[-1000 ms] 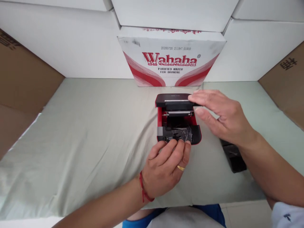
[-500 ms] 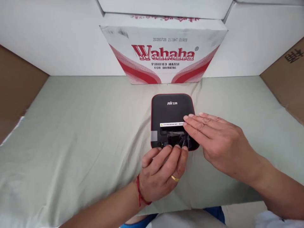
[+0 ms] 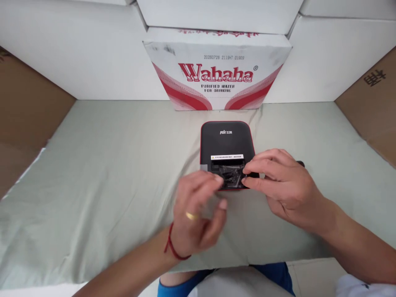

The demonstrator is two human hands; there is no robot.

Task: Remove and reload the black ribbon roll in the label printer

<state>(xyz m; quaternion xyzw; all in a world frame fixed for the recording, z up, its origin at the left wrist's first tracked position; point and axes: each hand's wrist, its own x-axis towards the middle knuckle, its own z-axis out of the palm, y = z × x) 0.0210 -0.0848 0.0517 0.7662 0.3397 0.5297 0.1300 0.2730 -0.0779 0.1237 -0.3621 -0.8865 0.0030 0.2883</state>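
A black receipt printer (image 3: 225,142) with a red edge lies on the cloth, its white warning label (image 3: 227,157) facing up. Crumpled clear plastic film (image 3: 230,175) sits over the dark recess in its near part. At the recess's right side, my right hand (image 3: 281,185) pinches the film between thumb and fingers. My left hand (image 3: 198,214), smeared by motion, hovers at the printer's near left corner. Its thumb and fingers are apart, and I see nothing between them. A gold ring and a red cord are on this hand and wrist.
A pale green cloth (image 3: 123,165) covers the table. Behind the printer stands a Wahaha water carton (image 3: 219,93) against white boxes (image 3: 93,53). Brown cardboard (image 3: 368,90) flanks both sides. A small black rounded thing (image 3: 300,163) shows beside my right hand.
My left hand has lifted off the printer's near edge and moved left, its fingers parting. My right hand has gone from lying flat over the printer's right side to pinching the film.
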